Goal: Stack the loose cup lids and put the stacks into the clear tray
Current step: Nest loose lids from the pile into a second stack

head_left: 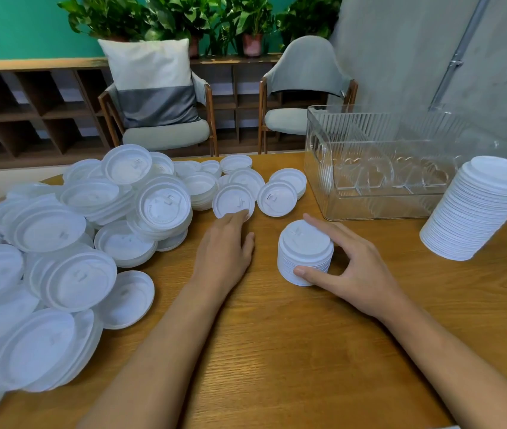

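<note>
gripping a short stack of white plastic cup lids (304, 252) between curled thumb and fingers, the right hand (360, 274) rests on the wooden table (277, 351) near the clear ribbed plastic tray (338, 134). the left hand (224, 252), fingers nearly straight, touches a single white lid (233, 201) beside the loose pile (69, 218).

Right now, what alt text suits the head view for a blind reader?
The right hand grips a short stack of lids on a wooden table while the left hand touches a loose lid. A heap of lids lies left; a clear tray and taller stack stand right.
</note>
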`<state>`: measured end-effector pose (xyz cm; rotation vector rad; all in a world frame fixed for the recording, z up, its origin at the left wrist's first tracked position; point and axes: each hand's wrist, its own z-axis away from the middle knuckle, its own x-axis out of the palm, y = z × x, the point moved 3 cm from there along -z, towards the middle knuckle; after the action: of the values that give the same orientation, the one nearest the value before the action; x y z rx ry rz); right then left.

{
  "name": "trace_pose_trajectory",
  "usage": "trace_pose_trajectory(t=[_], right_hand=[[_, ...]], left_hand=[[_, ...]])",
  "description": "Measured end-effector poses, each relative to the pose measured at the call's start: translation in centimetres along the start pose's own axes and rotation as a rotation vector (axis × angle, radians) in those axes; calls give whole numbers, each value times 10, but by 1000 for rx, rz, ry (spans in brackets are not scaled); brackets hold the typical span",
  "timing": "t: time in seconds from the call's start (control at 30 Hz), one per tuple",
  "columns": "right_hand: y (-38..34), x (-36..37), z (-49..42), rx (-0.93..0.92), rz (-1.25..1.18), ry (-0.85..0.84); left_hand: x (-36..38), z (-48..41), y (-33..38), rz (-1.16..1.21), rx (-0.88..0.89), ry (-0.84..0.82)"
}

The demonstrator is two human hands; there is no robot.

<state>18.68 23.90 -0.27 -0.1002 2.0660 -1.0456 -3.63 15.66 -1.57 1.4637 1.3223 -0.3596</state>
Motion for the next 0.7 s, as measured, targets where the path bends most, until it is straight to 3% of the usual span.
trace_pose_trajectory(t=[0.33, 0.47, 0.57, 0.7], right_hand=[[0, 0, 0, 3, -5, -3], [-1, -1, -1, -21, 10, 15], [0, 0, -1, -12, 1, 20], [-2, -1, -1, -14, -24, 13]], left_hand=[[-19, 5, 12, 148, 12, 151], [-30, 9, 28, 356, 32, 229], [-34, 10, 31, 577, -72, 301], [-32, 9, 39, 948, -261, 178]])
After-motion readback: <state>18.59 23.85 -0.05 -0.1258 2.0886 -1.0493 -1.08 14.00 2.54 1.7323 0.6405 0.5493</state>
